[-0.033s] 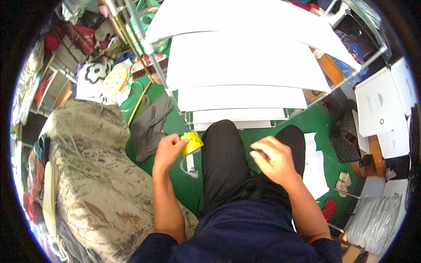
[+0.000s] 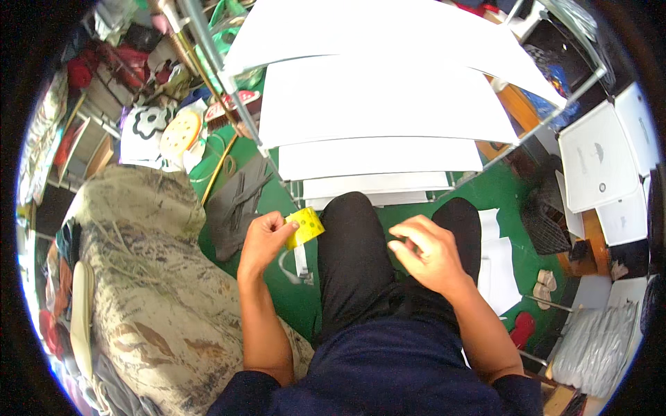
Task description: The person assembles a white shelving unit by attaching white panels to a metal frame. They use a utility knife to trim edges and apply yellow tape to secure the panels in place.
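Over the floor beside my left thigh, my left hand [image 2: 266, 239] is closed on a yellow roll with darker dots [image 2: 305, 227], the thumb pressed against its near side. It looks like a roll of tape, though its core is hidden. A white strip [image 2: 300, 261] and a grey curved band show below it; whether they join the roll I cannot tell. My right hand [image 2: 429, 251] hovers above my lap, apart from the roll. Its fingers are loosely curled, with a gap between thumb and forefinger, and nothing shows in it.
A metal-framed rack with stacked white sheets [image 2: 381, 97] stands ahead of my knees. To my left is a bulky camouflage-patterned cover [image 2: 152, 277]. Dark cloth [image 2: 239, 201] and white papers [image 2: 497, 270] lie on the green floor. White boxes [image 2: 598, 156] stand at the right.
The yellow roll has tilted slightly in my left hand. My right hand has shifted a little to the left. Both hands keep nearly the same pose.
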A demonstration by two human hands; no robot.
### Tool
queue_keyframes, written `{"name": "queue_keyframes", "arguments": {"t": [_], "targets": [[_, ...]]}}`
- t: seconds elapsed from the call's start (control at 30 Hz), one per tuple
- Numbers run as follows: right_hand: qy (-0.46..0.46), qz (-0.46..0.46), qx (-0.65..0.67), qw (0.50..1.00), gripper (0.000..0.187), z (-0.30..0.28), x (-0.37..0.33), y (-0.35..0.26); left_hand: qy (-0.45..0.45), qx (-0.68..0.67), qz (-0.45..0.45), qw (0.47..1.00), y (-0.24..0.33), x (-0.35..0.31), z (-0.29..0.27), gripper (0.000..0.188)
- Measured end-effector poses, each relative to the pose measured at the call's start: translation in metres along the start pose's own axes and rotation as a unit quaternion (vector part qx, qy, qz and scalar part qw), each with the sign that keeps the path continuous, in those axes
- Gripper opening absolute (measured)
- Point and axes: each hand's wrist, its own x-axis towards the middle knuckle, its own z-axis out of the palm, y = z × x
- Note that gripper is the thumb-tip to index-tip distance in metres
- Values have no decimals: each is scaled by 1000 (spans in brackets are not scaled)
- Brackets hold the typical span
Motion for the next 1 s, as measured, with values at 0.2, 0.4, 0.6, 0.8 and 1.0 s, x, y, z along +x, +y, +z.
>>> {"name": "queue_keyframes", "arguments": {"t": [0.2, 0.4, 0.6, 0.8, 1.0], "targets": [[-9, 34, 143, 989, 55, 13, 24, -26, -52, -149, 115, 981, 92, -21, 16, 41], [-47, 95, 299, 948, 79, 28, 30, -25, -50, -283, 163, 944, 113, -35, 25, 33], [-64, 148, 388, 907, 16, 34, 33, -20, -16, -362, 128, 923, 112, -35, 30, 32], [-43, 79, 270, 959, 9, 55, 34, -8, 56, -414, 142, 897, 112, -29, 18, 30], [-273, -10, 13, 962, 22, 77, 32, -36, 123, -468, 165, 859, 123, -31, 16, 26]]}}
